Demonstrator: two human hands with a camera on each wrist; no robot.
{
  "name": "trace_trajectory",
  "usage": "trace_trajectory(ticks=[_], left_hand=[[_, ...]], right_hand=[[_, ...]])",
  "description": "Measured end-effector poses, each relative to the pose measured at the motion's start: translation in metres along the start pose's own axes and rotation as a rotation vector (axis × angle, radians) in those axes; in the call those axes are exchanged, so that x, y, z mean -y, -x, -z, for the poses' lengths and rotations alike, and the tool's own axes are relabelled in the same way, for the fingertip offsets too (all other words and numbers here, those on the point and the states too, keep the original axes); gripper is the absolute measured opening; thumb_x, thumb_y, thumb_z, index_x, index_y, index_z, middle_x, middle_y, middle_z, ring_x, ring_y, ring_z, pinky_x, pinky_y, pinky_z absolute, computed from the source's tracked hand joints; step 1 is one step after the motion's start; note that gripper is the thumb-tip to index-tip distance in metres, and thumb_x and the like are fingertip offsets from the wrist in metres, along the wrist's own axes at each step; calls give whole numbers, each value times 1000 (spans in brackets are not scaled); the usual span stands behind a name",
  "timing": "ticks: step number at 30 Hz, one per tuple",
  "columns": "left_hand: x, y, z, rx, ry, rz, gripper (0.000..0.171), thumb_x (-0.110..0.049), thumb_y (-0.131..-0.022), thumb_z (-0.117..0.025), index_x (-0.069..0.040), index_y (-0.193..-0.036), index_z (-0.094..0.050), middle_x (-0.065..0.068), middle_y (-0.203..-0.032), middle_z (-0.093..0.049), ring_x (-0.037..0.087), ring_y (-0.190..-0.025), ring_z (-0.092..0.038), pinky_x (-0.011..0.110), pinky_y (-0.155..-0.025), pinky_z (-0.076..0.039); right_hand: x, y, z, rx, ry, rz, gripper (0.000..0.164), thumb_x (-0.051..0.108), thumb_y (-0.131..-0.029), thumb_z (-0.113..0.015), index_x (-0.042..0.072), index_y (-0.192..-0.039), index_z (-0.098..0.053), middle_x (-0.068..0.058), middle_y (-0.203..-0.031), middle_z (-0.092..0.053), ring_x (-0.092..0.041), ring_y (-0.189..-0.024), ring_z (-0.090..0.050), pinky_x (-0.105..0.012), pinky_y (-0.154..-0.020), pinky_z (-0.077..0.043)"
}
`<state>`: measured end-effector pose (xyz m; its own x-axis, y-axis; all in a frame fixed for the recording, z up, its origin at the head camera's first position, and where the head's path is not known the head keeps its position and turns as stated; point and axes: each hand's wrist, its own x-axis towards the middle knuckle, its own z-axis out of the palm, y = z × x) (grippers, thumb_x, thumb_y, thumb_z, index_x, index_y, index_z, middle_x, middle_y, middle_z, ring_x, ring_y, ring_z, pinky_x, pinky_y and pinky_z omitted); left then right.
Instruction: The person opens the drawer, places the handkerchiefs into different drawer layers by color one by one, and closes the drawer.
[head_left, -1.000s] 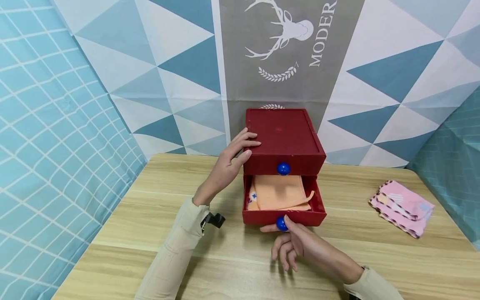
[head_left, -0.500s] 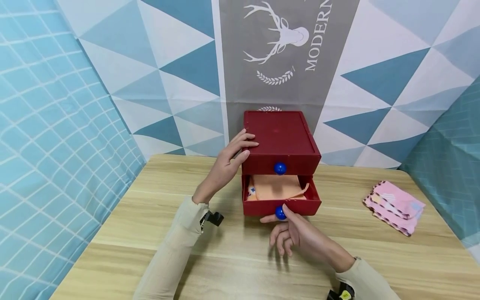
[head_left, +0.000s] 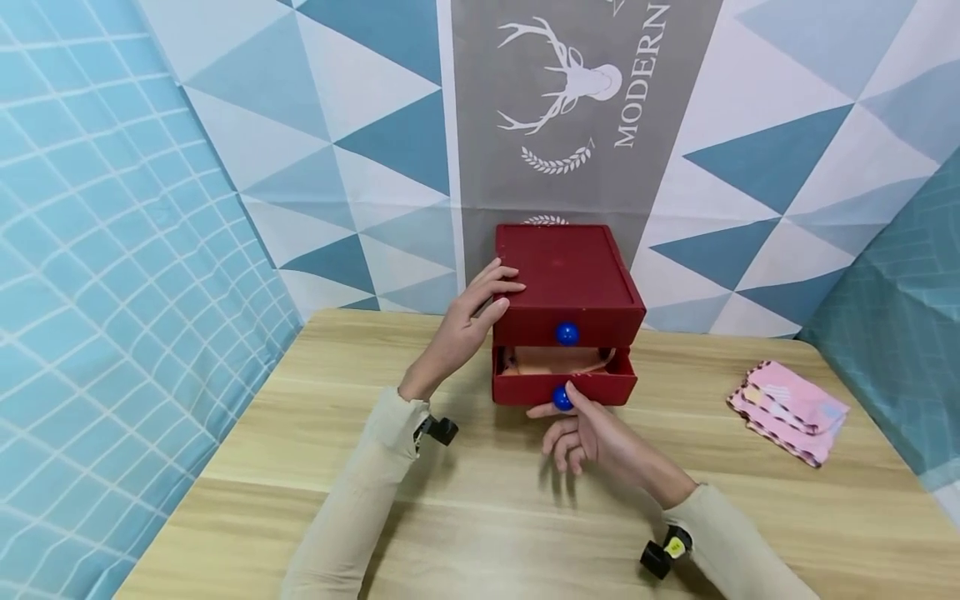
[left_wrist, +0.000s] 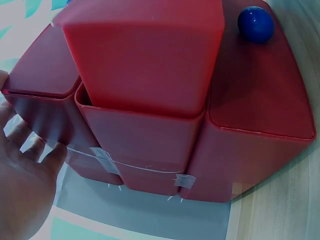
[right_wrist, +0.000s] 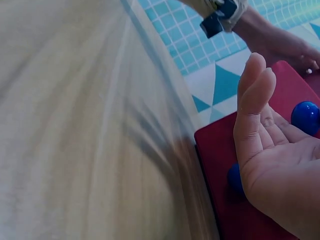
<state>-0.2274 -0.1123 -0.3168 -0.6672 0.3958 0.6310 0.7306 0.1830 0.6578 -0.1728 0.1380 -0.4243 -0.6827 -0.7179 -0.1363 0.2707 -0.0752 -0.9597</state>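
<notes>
- Head view: the red cabinet (head_left: pixel 562 267) stands on the tabletop (head_left: pixel 480 517) against the patterned backdrop. Its drawer (head_left: pixel 603 389) projects part-way, below the upper front panel with its own blue knob (head_left: pixel 567 334).
- Right hand (head_left: pixel 600 429): thumb and forefinger pinch the drawer knob (head_left: pixel 562 397); the remaining fingers hang loosely curled below it.
- Left hand (head_left: pixel 468 318): holds nothing; fingers lie extended over the left edge of the cabinet top, a suitable bracing point.
- Drawer, handling: shell appears thin, rigid and plastic, hence probably light. Expect low sliding resistance, with some risk of skewing because the pinch is at one point.
- Drawer knob, handling: round, glossy and likely slippery. Take hold across its diameter, thumb opposing forefinger; apply force along the slide axis.
- Orange cloth (head_left: pixel 551 360): lies inside the drawer; soft and limp in appearance. A raised strip near the right wall could snag under the panel above.
- Cabinet, handling: the left wrist view shows three tiers with clear tape (left_wrist: pixel 185 181) bridging a joint. The assembly is probably light enough to shift; steady it at the top edge.
- Pink cloth (head_left: pixel 791 411): lies folded, well apart to the right; soft, presumably easy to pinch.
</notes>
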Motion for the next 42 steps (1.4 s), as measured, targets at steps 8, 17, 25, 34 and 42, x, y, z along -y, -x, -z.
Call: trace_trajectory(ticks=[8, 17, 25, 34, 42], left_hand=[[4, 0, -4, 0, 15, -7, 32, -5, -101, -48, 6, -128, -60, 24, -146, -45, 38, -150, -17, 49, -122, -17], [5, -2, 3, -11, 21, -45, 31, -4, -103, -46, 7, -127, -60, 24, -146, -45, 39, -150, -17, 46, -122, -18], [3, -2, 2, -10, 16, -17, 32, -5, -102, -46, 7, -127, -60, 24, -146, -45, 36, -150, -18, 41, -122, -19], [3, -1, -1, -9, 14, -14, 32, -7, -102, -47, 6, -128, -61, 24, -146, -46, 37, -150, -18, 40, -122, -20], [4, -2, 1, -3, 3, -15, 32, -7, -102, -47, 5, -128, -60, 22, -147, -45, 35, -151, -18, 40, -122, -19]], right_hand=[[4, -11, 8, -95, 19, 11, 77, 59, -104, -31, -6, -140, -49, -9, -93, -71, -19, -66, -67, -27, -55, -54], [19, -32, 13, -221, 37, 32, 79, 59, -102, -38, -10, -136, -52, -8, -88, -70, -18, -63, -66, -26, -51, -52], [14, -32, 15, -212, 2, 44, 81, 61, -101, -36, -11, -135, -49, -7, -86, -69, -18, -65, -66, -26, -52, -53], [-10, -19, 36, -110, -70, -60, 46, 44, -105, -45, 0, -105, -60, -3, -75, -62, -20, -70, -66, -28, -57, -55], [-19, -27, 41, -206, 19, -176, 59, 49, -102, -50, -6, -122, -60, -1, -74, -65, -17, -69, -68, -27, -54, -55]])
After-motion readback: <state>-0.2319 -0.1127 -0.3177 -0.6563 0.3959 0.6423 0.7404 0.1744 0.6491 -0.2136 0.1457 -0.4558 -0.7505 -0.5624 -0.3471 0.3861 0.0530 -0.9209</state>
